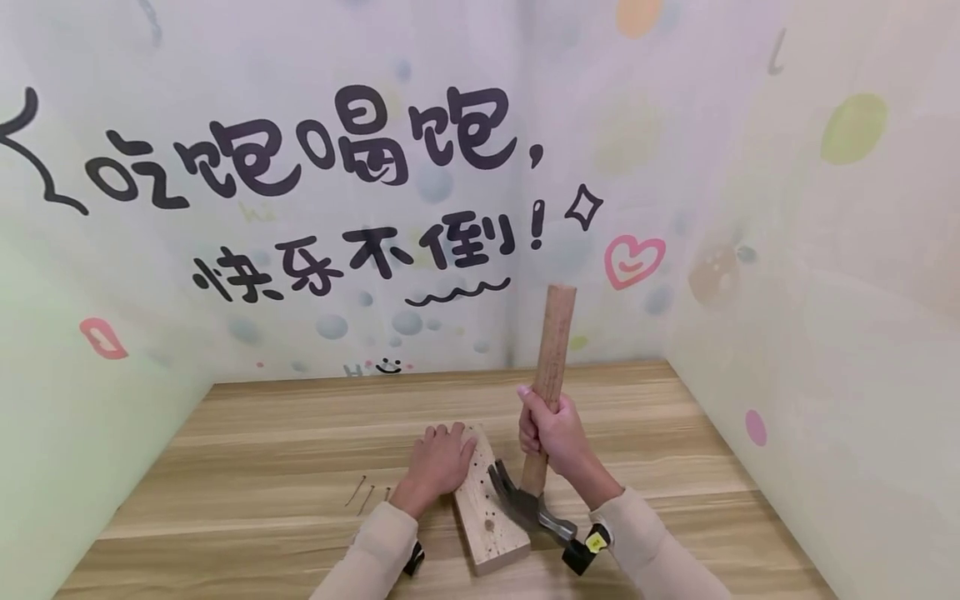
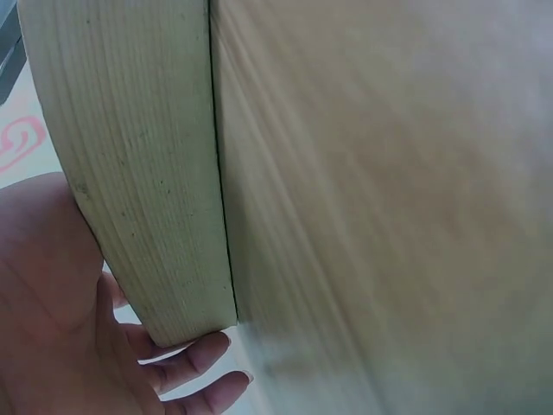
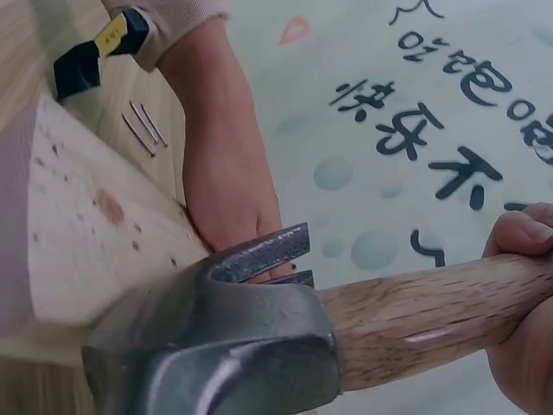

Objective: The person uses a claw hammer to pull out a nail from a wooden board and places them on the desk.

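A pale wooden block [image 1: 483, 521] with dark holes and a knot lies lengthwise on the table. My left hand [image 1: 438, 462] holds its far left part, the thumb over the top face; in the left wrist view the fingers [image 2: 194, 359] bend around the block's end. My right hand [image 1: 558, 433] grips the wooden handle of a claw hammer [image 1: 555, 342], which stands handle up. The hammer's dark metal head [image 3: 225, 337] is low beside the block's right edge, claw toward the block. Left of the left hand lie three loose nails [image 1: 365, 500].
The wood-grain table [image 1: 247, 475] is bounded by a printed back wall [image 1: 330, 225] and a side wall [image 1: 840, 333] at the right, with another at the left. A black wrist device with a yellow label [image 1: 597, 540] sits on the right cuff.
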`<state>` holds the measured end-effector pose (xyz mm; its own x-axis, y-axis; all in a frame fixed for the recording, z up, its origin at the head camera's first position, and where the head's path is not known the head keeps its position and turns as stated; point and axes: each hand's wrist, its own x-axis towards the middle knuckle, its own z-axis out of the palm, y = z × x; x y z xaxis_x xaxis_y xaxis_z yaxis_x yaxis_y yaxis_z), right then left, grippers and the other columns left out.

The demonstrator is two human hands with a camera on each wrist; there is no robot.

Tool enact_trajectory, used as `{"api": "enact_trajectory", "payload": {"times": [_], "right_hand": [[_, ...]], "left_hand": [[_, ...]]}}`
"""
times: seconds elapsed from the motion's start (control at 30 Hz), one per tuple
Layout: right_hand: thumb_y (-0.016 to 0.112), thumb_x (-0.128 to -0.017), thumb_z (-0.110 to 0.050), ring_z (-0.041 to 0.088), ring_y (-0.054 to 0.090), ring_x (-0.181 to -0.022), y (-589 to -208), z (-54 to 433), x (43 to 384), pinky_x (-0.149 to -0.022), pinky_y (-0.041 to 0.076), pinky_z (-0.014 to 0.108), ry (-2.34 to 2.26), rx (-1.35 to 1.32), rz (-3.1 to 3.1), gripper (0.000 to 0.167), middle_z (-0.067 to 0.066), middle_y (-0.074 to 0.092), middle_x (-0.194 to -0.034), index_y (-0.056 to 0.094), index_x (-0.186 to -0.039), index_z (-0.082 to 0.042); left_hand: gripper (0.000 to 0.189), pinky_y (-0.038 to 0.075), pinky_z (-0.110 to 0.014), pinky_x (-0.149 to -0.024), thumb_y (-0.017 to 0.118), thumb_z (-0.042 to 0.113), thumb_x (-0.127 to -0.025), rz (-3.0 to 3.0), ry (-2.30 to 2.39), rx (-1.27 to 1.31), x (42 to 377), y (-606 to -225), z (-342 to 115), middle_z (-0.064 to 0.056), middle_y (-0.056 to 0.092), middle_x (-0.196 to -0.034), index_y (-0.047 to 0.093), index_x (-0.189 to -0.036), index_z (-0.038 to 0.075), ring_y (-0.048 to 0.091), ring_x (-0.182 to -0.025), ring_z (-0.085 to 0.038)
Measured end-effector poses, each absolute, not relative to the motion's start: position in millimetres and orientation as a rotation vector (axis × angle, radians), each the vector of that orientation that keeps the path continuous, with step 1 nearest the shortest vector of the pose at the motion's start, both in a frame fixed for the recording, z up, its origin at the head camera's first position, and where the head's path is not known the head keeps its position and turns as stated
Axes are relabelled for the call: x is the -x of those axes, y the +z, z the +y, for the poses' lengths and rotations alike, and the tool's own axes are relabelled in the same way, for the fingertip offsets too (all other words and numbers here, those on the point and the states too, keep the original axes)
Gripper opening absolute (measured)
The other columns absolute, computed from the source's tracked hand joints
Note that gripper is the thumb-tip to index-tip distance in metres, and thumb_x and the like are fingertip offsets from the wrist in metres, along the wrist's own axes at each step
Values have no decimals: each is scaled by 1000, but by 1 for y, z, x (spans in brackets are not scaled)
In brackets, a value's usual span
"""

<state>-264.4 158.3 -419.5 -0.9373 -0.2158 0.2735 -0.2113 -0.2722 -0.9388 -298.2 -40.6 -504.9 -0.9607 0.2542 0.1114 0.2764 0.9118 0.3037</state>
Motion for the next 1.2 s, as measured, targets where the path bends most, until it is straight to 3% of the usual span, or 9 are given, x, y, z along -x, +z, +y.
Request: {"api": "enact_trajectory", "payload": {"times": [0.77,1.2], "right_hand": [[54,-102,-35,4,36,-35,-459,206,277,-36,30,21,-2361,159,1759,49,-6,38,-47,39,-61,-13],[46,-105,-32,8,40,-40,-467,215,292,-42,36,23,-2301,168,1673,29,-5,40,-51,44,-82,-14]], "left_hand": [[48,43,-58,-96,36,41,-107,-3031,-482,422,297,-503,-42,-22,58,-124,54,-133,5,52,-117,-40],[50,44,-56,-96,35,44,-106,-3040,-481,408,297,-503,-44,-21,58,-124,54,-134,6,52,-117,-38]]}}
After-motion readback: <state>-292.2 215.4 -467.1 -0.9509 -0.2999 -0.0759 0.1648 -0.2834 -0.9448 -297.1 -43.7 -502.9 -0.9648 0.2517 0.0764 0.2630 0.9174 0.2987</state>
